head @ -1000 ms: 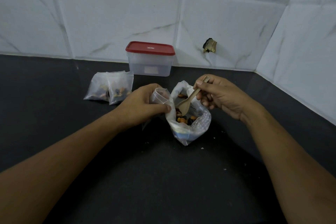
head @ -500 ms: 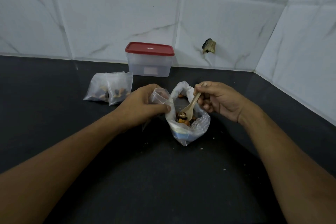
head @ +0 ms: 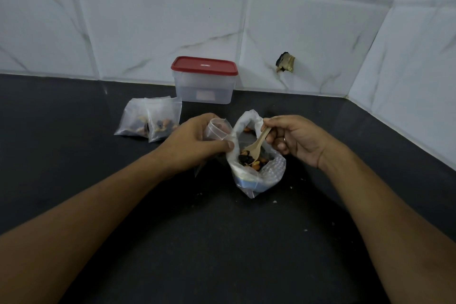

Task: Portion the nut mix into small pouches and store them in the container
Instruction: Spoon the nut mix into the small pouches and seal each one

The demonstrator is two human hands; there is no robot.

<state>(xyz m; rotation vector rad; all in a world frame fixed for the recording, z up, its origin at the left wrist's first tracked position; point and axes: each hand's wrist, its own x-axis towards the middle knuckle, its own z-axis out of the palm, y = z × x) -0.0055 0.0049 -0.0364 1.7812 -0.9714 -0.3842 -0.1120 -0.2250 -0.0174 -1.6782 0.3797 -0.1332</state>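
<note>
A large clear bag of nut mix (head: 269, 173) stands open on the black counter at centre. My right hand (head: 293, 139) pinches a small wooden spoon (head: 257, 144) whose bowl rests on the nuts inside the bag. My left hand (head: 195, 145) grips a small clear pouch (head: 217, 128) with its mouth held open, right beside the big bag's rim. Two filled pouches (head: 150, 122) lie flat to the left. A clear container with a shut red lid (head: 204, 80) stands against the back wall.
White tiled walls close the counter (head: 74, 150) at the back and on the right, meeting in a corner. A dark broken spot (head: 285, 62) marks the back wall. A few crumbs (head: 275, 201) lie near the big bag.
My right hand has lowered and tilted the spoon deeper into the nut mix. My left hand has held the small pouch still.
</note>
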